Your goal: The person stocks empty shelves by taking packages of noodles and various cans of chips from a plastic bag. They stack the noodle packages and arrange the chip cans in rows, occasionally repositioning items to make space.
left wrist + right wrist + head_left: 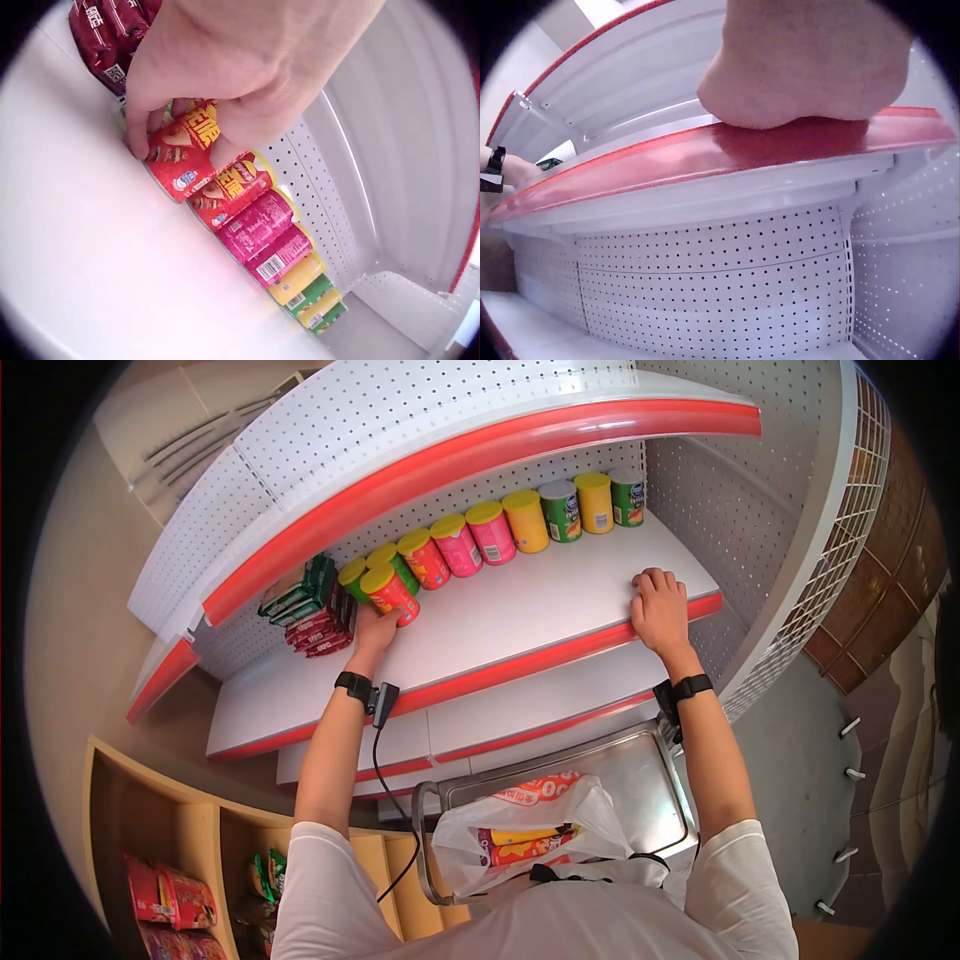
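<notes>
My left hand (374, 638) grips a short red chip canister (390, 596) with a yellow lid, standing in front of the row at its left end. In the left wrist view its thumb and fingers are round the sides of the canister (180, 159). Behind it runs a row of canisters: green ones, an orange-red one (424, 560), two pink ones (492, 532) and yellow ones (526, 522). My right hand (660, 610) rests on the front of the white shelf (560, 590), far from the canisters. In the right wrist view, the heel of this hand (802, 75) lies over the red edge strip.
Stacked dark red and green snack packs (318, 630) sit left of the canisters. An upper shelf (480, 445) overhangs the row. Below stands a metal cart (640, 780) carrying a white plastic bag (590, 815) of packets. A wooden cabinet (205, 810) is lower left.
</notes>
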`<state>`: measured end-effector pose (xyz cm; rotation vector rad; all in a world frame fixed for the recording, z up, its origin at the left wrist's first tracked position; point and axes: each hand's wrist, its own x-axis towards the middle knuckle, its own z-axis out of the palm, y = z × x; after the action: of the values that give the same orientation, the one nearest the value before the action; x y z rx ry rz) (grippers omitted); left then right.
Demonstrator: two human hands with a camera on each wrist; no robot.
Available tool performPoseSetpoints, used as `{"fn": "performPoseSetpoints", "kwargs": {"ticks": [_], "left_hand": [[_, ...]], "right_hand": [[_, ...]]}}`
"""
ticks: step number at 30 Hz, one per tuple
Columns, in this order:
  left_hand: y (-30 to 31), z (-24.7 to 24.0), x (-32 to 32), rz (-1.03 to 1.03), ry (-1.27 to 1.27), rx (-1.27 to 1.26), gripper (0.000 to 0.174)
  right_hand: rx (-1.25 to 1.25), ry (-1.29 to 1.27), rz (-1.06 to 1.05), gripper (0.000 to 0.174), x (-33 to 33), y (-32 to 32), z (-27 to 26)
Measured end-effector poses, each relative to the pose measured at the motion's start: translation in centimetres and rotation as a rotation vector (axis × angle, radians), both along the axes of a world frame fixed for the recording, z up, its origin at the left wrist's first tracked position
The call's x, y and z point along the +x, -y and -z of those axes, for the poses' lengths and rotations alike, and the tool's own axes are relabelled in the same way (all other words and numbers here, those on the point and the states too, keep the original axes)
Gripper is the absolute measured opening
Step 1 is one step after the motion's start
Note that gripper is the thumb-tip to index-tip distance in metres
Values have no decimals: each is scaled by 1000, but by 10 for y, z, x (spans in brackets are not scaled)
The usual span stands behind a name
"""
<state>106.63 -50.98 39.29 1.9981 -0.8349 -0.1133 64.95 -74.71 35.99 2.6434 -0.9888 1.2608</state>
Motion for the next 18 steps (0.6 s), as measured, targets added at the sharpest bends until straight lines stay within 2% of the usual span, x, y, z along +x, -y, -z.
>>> {"fn": "performPoseSetpoints", "kwargs": {"ticks": [4,8,10,11,13,18], "left_hand": [[10,-4,-13,-51,124,-134,64],[8,-1,-8,-89,114,-141,67],[7,2,-4,-279,130,-69,67],[7,3,-1,-280,130,-69,67],[7,8,13,-562,94,74,71],[5,17,45,-600,-123,106,77]], "right_hand": [[-4,2,3,22,1,1,1],[13,0,9,21,1,-2,-1],[11,-2,12,21,1,-1,-1],[11,-7,17,22,1,-1,0],[6,-6,22,22,2,-1,0],[13,-14,31,22,3,-2,-1]]}}
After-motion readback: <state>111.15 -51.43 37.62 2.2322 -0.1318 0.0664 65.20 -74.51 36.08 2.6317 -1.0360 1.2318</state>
